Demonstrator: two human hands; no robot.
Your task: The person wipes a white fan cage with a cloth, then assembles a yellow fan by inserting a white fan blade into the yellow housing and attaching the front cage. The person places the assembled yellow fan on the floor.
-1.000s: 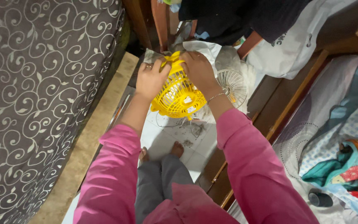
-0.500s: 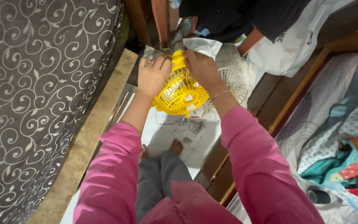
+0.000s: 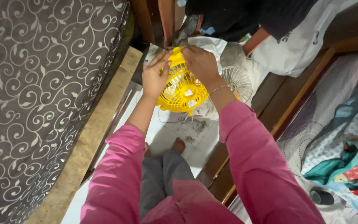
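over the dusty floor tiles (image 3: pixel 175 137), both hands held a yellow fan guard (image 3: pixel 182 89) up w/ its face tilted down. left hand (image 3: pixel 155 79) cupped its side, fingers closed on the rim to steady it; right hand (image 3: pixel 201 62) pinched the top edge. white grille (image 3: pixel 238 83) lay just beside.

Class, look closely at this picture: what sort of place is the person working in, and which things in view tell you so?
Probably a bedroom at home. A patterned mattress stands on the left, a bed with bedding lies on the right, and between them is a tiled floor, above which both hands hold a small yellow fan grille.
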